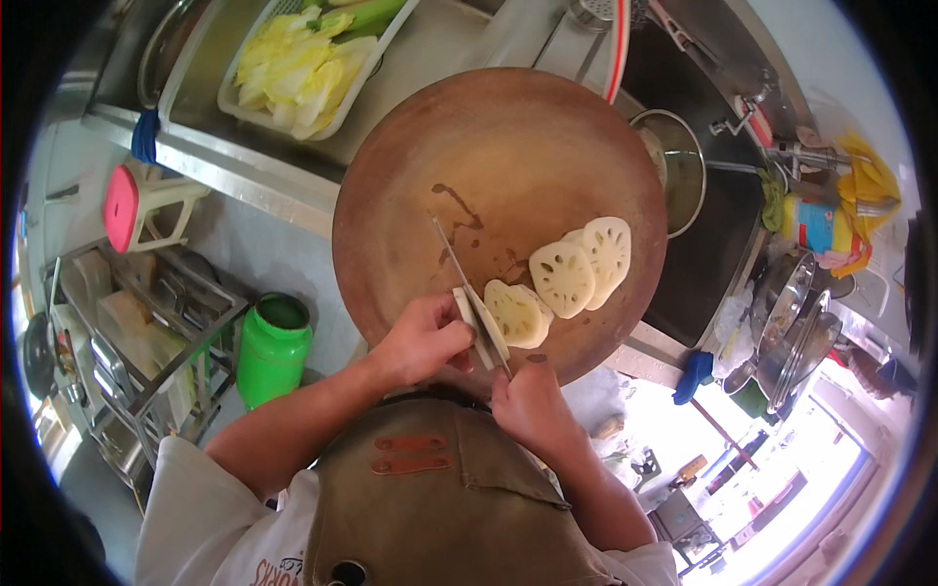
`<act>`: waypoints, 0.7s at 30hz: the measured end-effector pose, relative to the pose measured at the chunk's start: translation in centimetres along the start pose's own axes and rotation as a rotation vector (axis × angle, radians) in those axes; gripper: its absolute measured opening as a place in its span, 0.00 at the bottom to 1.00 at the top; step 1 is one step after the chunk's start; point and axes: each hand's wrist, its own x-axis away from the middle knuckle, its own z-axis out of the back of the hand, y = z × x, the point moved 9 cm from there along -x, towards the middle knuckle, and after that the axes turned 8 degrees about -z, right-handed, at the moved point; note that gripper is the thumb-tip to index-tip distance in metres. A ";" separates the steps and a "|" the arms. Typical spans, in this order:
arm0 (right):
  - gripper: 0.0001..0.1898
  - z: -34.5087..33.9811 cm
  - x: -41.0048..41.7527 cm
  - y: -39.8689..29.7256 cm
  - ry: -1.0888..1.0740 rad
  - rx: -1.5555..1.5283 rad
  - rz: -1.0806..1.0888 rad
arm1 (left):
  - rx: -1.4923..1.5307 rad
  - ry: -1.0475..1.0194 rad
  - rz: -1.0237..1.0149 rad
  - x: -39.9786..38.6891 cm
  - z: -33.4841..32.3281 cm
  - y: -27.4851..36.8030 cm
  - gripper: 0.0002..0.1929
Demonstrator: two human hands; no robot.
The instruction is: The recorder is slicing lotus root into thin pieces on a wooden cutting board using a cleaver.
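Note:
My right hand grips the handle of a kitchen knife, its blade seen nearly edge-on and pointing away from me. Pinched in the fingers of my left hand is a piece of lotus root, against the left side of the blade. A pale slice stands along the blade's right side. Beside it, overlapping lotus root slices lie on a round wooden chopping board. More slices with round holes fan out towards the board's right edge. Dark wet marks show near the knife tip.
A white plastic basket of cabbage leaves stands at the back left. Behind the board's right edge is a metal bowl. A green gas cylinder and a metal rack stand at the left. Pot lids are at the right.

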 end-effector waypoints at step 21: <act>0.13 8.0 8.9 5.5 0.217 -1.025 -0.263 | 0.586 -0.262 -0.244 4.2 1.9 1.5 0.17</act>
